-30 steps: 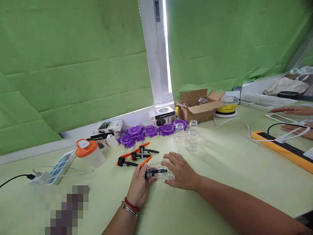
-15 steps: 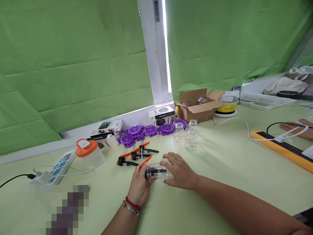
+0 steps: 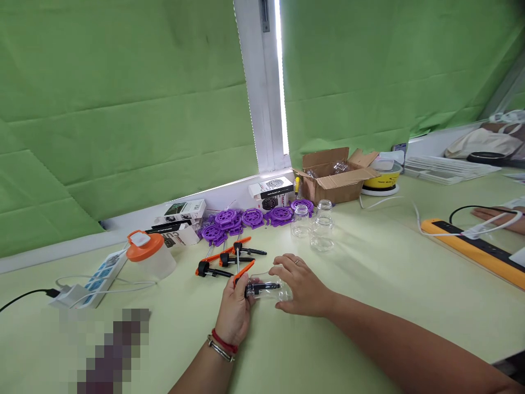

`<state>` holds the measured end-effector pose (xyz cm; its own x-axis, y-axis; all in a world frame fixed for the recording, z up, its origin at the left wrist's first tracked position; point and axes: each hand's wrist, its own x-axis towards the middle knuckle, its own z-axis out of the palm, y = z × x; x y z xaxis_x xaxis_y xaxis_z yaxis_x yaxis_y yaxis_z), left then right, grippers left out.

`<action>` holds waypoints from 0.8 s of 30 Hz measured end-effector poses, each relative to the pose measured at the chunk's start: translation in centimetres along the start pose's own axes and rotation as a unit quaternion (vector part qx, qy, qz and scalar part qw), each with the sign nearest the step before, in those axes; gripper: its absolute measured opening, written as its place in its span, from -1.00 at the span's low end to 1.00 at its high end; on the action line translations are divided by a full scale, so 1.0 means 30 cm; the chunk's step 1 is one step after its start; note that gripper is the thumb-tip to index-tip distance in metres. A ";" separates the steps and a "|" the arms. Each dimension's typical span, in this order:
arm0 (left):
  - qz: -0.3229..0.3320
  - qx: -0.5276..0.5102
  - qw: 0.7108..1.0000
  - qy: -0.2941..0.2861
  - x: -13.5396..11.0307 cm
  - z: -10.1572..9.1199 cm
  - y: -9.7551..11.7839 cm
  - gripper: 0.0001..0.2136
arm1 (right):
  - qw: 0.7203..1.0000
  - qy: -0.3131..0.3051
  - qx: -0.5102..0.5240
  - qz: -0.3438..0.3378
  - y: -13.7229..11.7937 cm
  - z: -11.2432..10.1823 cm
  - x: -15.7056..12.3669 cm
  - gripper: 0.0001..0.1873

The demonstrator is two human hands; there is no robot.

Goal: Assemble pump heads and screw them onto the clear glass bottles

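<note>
My left hand (image 3: 233, 314) grips a black cap with an orange lever (image 3: 245, 272). The cap's black stem lies inside a clear bottle (image 3: 284, 293), which is on its side just above the table. From the right, my right hand (image 3: 307, 287) is wrapped round the bottle's wide end. The cap sits at the bottle's mouth; I cannot tell whether it is screwed on. Beyond my left hand lie several similar black caps (image 3: 225, 259) with orange levers and thin metal rods. Clear jars (image 3: 322, 241) stand behind my right hand.
Purple wheel-shaped parts (image 3: 252, 218) lie by the wall between small printed boxes (image 3: 184, 209). An open cardboard box (image 3: 338, 189) holds clear items. Power strips (image 3: 102, 273) and an orange one (image 3: 471, 246) flank the work. An orange-lidded cup (image 3: 147, 254) leans left. Another person's hand (image 3: 490, 214) rests far right.
Both hands keep their hold on the cap and the bottle. The bottle seems slightly turned in my right hand; otherwise little differs.
</note>
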<state>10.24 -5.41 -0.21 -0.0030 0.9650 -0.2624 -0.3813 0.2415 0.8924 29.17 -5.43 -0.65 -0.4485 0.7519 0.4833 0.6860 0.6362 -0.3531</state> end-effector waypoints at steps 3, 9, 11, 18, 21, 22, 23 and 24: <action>0.004 -0.012 1.000 -0.007 -0.004 0.003 0.002 -0.73 | 1.000 -0.002 0.025 0.007 -0.008 -0.011 0.005 -0.33; -0.013 -0.003 1.000 -0.011 -0.005 -0.001 0.004 -0.71 | 0.999 -0.006 0.049 0.010 -0.006 -0.017 0.007 -0.30; -0.020 0.001 1.000 -0.009 -0.004 -0.005 0.006 -0.73 | 0.999 -0.010 0.047 0.009 -0.003 -0.016 0.007 -0.31; -0.018 0.026 0.999 -0.023 -0.012 -0.006 0.031 -0.76 | 0.999 -0.019 0.026 -0.006 -0.006 -0.033 0.009 -0.38; -0.023 0.017 0.999 -0.027 -0.017 0.000 0.040 -0.77 | 1.000 -0.018 0.015 -0.012 -0.005 -0.041 0.010 -0.41; -0.025 0.014 0.999 -0.029 -0.018 0.001 0.041 -0.77 | 1.000 -0.017 0.012 -0.013 -0.005 -0.042 0.010 -0.41; -0.025 0.011 0.999 -0.031 -0.018 0.001 0.042 -0.76 | 1.000 -0.015 0.010 -0.015 -0.004 -0.043 0.009 -0.41; -0.025 0.010 0.999 -0.031 -0.018 0.001 0.041 -0.76 | 1.000 -0.014 0.008 -0.016 -0.003 -0.043 0.009 -0.41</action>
<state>9.80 -5.64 1.06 0.0726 0.9561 -0.2838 -0.3609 0.2904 0.8862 29.73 -5.51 0.54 -0.4859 0.7354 0.4723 0.6618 0.6626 -0.3508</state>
